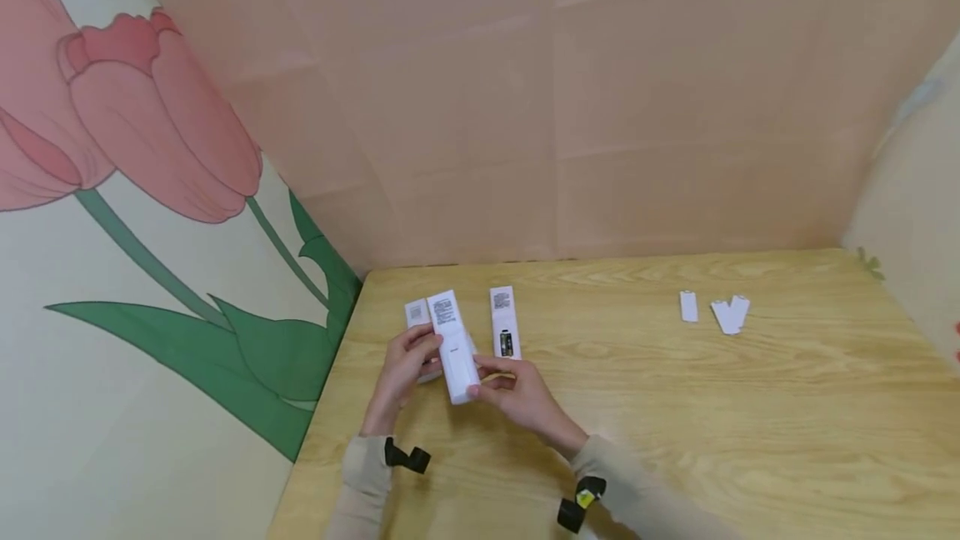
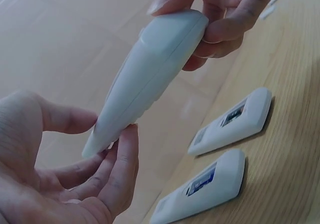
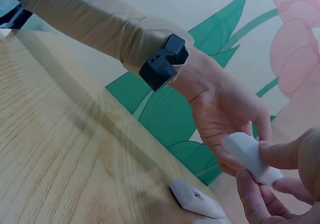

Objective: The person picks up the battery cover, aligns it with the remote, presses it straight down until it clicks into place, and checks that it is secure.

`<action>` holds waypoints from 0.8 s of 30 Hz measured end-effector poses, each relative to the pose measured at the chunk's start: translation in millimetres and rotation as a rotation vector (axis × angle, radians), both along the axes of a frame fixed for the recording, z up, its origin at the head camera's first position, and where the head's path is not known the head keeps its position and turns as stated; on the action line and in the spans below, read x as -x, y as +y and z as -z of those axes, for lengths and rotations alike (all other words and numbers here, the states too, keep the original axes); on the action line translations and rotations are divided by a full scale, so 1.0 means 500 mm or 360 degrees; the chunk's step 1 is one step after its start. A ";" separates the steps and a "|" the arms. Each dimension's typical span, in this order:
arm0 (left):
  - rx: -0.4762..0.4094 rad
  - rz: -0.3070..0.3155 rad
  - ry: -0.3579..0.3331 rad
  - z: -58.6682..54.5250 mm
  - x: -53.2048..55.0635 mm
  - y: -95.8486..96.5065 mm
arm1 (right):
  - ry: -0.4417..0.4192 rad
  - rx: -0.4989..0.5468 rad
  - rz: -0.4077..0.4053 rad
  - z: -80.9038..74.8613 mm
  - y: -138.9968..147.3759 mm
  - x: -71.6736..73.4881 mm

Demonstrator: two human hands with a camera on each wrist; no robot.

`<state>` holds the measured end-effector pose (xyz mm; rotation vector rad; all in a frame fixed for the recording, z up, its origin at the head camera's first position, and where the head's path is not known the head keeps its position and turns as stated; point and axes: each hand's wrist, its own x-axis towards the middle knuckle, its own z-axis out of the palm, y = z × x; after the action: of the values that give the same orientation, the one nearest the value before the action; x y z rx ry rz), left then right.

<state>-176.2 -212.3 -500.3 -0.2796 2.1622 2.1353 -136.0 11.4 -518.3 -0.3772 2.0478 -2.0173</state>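
Both hands hold a white remote control (image 1: 454,357) above the table, its back with the printed label facing up. My left hand (image 1: 405,363) pinches the narrower labelled end between thumb and fingers, clearly seen in the left wrist view. At the thicker near end, my right hand (image 1: 522,397) grips the remote with thumb and fingers. Two more white remotes lie on the table. The right one (image 1: 502,303) has its battery compartment uncovered with a dark battery inside; the left one (image 1: 416,312) is partly hidden by the left hand, and its uncovered compartment (image 2: 201,182) shows something blue.
Three small white battery covers lie on the wooden table (image 1: 637,432) toward the back right: one cover (image 1: 688,307) by itself and two overlapping covers (image 1: 724,319). A wall with painted tulips (image 1: 165,115) borders the left side, and a pinkish backdrop (image 1: 562,107) stands behind.
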 end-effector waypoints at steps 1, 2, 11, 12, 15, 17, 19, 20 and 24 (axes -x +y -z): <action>-0.0008 0.0007 0.0002 -0.001 -0.001 -0.002 | -0.0003 0.0000 0.0004 -0.001 -0.002 0.000; -0.0011 0.0016 0.0006 -0.002 -0.003 -0.005 | 0.0008 -0.0006 0.0007 -0.002 -0.003 0.000; 0.0068 -0.0028 0.0019 -0.006 -0.013 -0.034 | 0.0070 -0.0007 -0.0061 -0.006 -0.030 0.001; 0.0082 -0.0036 0.0018 -0.007 -0.014 -0.037 | 0.0074 0.0006 -0.0064 -0.005 -0.033 0.000; 0.0124 -0.0078 -0.0001 -0.008 -0.018 -0.046 | 0.0090 0.0010 -0.0079 -0.002 -0.043 -0.001; 0.0146 -0.0106 -0.0004 -0.007 -0.020 -0.051 | 0.0097 0.0003 -0.0090 0.001 -0.050 0.000; 0.0152 -0.0132 -0.0011 -0.006 -0.020 -0.056 | 0.0106 0.0013 -0.0100 0.004 -0.056 0.001; 0.0157 -0.0136 -0.0007 -0.006 -0.020 -0.058 | 0.0106 0.0021 -0.0101 0.005 -0.058 0.002; 0.0167 -0.0152 0.0004 -0.006 -0.020 -0.067 | 0.0098 0.0046 -0.0098 0.005 -0.067 0.004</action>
<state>-166.3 -246.0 -497.2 -0.3965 2.3109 2.0737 -137.8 -22.1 -520.6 -0.5081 2.0184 -2.0252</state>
